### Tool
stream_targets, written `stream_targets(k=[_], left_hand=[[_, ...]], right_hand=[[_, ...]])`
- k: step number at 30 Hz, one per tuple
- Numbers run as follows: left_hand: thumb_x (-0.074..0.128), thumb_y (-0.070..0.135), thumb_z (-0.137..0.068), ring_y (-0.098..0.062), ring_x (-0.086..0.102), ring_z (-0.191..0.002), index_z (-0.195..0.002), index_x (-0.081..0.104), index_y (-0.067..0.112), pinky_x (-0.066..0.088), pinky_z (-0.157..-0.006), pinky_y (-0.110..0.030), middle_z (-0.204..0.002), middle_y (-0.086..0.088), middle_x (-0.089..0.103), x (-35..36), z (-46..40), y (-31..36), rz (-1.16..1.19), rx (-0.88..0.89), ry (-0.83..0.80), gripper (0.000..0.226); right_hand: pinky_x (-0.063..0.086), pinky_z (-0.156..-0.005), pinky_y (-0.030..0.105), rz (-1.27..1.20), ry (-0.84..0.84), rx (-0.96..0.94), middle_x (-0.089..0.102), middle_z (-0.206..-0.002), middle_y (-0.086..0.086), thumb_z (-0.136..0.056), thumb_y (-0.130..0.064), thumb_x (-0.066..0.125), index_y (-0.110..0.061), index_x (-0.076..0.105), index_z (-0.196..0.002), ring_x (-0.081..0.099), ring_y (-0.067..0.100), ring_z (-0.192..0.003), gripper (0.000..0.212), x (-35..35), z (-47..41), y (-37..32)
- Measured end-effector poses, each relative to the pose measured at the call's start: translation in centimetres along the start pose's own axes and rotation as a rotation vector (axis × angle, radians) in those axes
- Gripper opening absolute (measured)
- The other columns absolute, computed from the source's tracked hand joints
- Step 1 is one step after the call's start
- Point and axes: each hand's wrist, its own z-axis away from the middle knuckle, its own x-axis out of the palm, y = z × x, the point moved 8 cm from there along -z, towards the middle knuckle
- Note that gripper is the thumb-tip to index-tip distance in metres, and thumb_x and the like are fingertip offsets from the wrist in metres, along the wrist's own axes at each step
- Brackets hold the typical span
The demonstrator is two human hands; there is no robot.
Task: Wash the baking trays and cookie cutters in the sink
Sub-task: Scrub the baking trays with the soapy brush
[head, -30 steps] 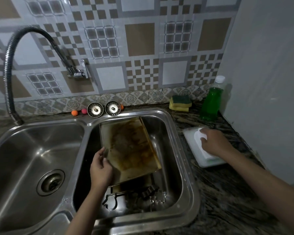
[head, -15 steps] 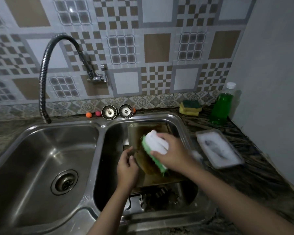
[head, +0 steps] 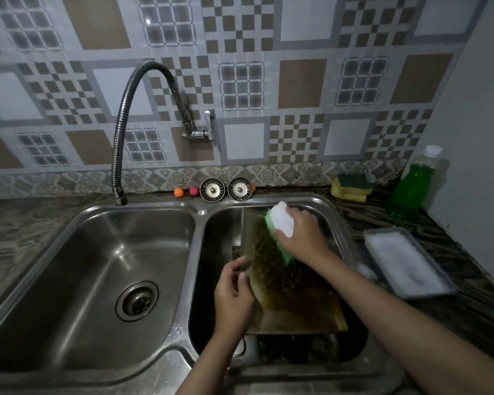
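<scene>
A stained baking tray (head: 285, 283) leans tilted in the right basin of the double sink (head: 200, 208). The left hand (head: 234, 295) grips the tray's left edge with curled fingers. The right hand (head: 300, 238) holds a white and green scrub brush (head: 280, 223), its bristles pressed on the upper part of the tray. Dark shapes under the tray are too dim to tell. On the counter to the right lies a flat dish (head: 408, 263) with white foam.

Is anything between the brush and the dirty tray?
Nothing visible. The right hand grips the brush and its green bristles press straight onto the tray in the right basin. The left hand only holds the tray's left edge, away from the brush.
</scene>
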Motion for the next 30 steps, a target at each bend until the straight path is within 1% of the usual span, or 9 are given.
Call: stream_targets(k=[3,6,11,14,16,19,22,27,30], left_hand=[[0.047,0.001,-0.093,0.005,0.060,-0.096,-0.106,0.058,0.026,0.047,-0.082,-0.012,-0.106,0.009,0.064,-0.3,-0.8,-0.2,0.000,0.003,0.052,0.030],[0.047,0.000,-0.093,0.007,0.059,-0.097,-0.105,0.057,0.026,0.043,-0.079,-0.004,-0.107,0.009,0.063,-2.3,-1.7,-0.9,0.048,-0.016,0.108,0.031],[0.047,0.009,-0.092,0.009,0.057,-0.104,-0.107,0.059,0.025,0.040,-0.083,-0.003,-0.111,0.015,0.062,-1.0,-1.2,0.0,0.023,0.031,0.038,0.025],[0.045,0.018,-0.086,0.008,0.058,-0.101,-0.105,0.058,0.028,0.043,-0.084,-0.006,-0.109,0.012,0.063,-2.3,-2.6,-0.4,0.057,0.029,0.111,0.025],[0.046,0.009,-0.090,0.012,0.057,-0.099,-0.106,0.058,0.020,0.041,-0.084,-0.003,-0.109,0.006,0.063,-3.9,-3.4,-0.6,0.063,0.033,0.163,0.023],[0.045,-0.003,-0.093,0.014,0.056,-0.101,-0.109,0.058,0.017,0.040,-0.085,-0.002,-0.110,0.009,0.062,-3.3,-3.0,0.2,0.038,0.065,0.119,0.028],[0.047,0.002,-0.093,0.008,0.057,-0.105,-0.112,0.060,0.018,0.041,-0.085,-0.005,-0.112,0.016,0.062,-1.3,-2.3,1.2,-0.017,0.109,0.057,0.028],[0.045,0.017,-0.087,0.001,0.059,-0.105,-0.110,0.059,0.021,0.042,-0.086,-0.007,-0.110,0.020,0.061,-4.1,-4.5,0.4,-0.019,0.102,0.177,0.028],[0.048,0.004,-0.092,0.007,0.058,-0.104,-0.114,0.060,0.016,0.042,-0.085,-0.004,-0.110,0.020,0.061,-3.0,-3.6,1.5,-0.051,0.139,0.092,0.028]], right_hand=[[0.044,-0.092,0.039,-0.054,-0.031,-0.104,0.060,-0.112,0.016,-0.073,-0.050,0.055,-0.011,0.051,-0.131,0.054,0.035,-0.104,0.070,2.0,2.2,-4.0],[0.043,-0.093,0.036,-0.101,-0.170,-0.265,0.059,-0.110,0.013,-0.075,-0.050,0.052,-0.011,0.052,-0.132,0.053,0.031,-0.103,0.070,3.7,5.2,-4.8],[0.046,-0.094,0.042,-0.087,0.016,0.012,0.060,-0.115,0.020,-0.074,-0.043,0.064,-0.007,0.051,-0.132,0.055,0.038,-0.109,0.069,0.7,-0.5,-0.4],[0.044,-0.094,0.034,-0.188,-0.059,-0.116,0.060,-0.113,0.016,-0.072,-0.044,0.061,-0.008,0.054,-0.130,0.056,0.032,-0.106,0.068,3.1,4.9,-4.9],[0.043,-0.091,0.031,-0.210,-0.118,-0.173,0.061,-0.109,0.014,-0.074,-0.044,0.062,-0.008,0.056,-0.128,0.057,0.030,-0.104,0.065,3.5,7.1,-4.4],[0.047,-0.086,0.036,-0.155,0.000,-0.044,0.062,-0.110,0.019,-0.077,-0.039,0.066,-0.005,0.054,-0.129,0.058,0.035,-0.103,0.064,2.0,2.0,0.1],[0.045,-0.080,0.024,-0.239,0.088,0.096,0.057,-0.123,0.013,-0.081,-0.031,0.070,-0.007,0.048,-0.134,0.055,0.027,-0.111,0.062,1.3,-1.6,1.3],[0.046,-0.082,0.029,-0.317,-0.025,-0.022,0.061,-0.113,0.010,-0.077,-0.033,0.073,-0.011,0.055,-0.125,0.059,0.024,-0.104,0.056,4.5,4.0,-0.5],[0.048,-0.081,0.033,-0.279,0.038,0.132,0.058,-0.118,0.013,-0.080,-0.033,0.070,-0.011,0.049,-0.129,0.057,0.030,-0.107,0.058,3.4,0.3,2.8]])
